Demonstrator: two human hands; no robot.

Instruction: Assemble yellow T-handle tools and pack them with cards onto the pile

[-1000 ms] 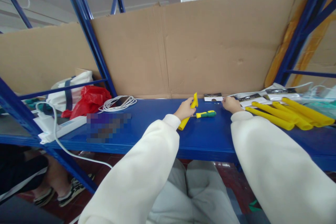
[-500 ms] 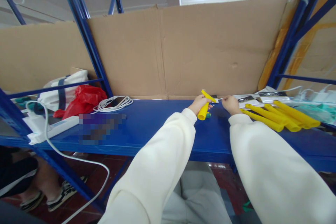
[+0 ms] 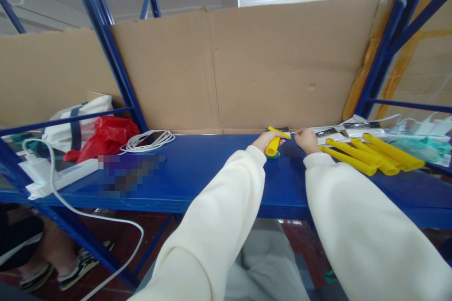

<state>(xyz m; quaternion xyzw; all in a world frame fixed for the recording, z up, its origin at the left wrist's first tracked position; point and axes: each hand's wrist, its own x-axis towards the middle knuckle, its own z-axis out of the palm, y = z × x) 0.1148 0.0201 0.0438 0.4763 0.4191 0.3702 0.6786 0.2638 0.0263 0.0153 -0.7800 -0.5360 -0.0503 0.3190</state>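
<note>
My left hand (image 3: 264,141) is closed around a yellow tube (image 3: 272,147), its open end turned towards me. A narrow yellow strip (image 3: 280,132) sticks out above that hand towards the right; whether it joins the tube I cannot tell. Below the tube, a small green object (image 3: 276,155) lies on the blue shelf, mostly covered. My right hand (image 3: 306,140) is closed a little to the right of the strip's tip, its fingertips turned away, so anything pinched in them is hidden. Several yellow tubes (image 3: 376,155) lie side by side just right of my right hand.
The blue shelf (image 3: 212,169) ends at a cardboard panel (image 3: 257,70) behind. At left are a coiled white cable (image 3: 148,141), a red plastic bag (image 3: 108,136) and a white power strip (image 3: 76,172). Black-and-white packets (image 3: 363,127) lie at the back right. A seated person's legs (image 3: 52,244) show lower left.
The yellow strip has tilted flatter and lower, and the tube end has risen slightly. More of the green object shows. The whole view has shifted a little; my right hand stays closed.
</note>
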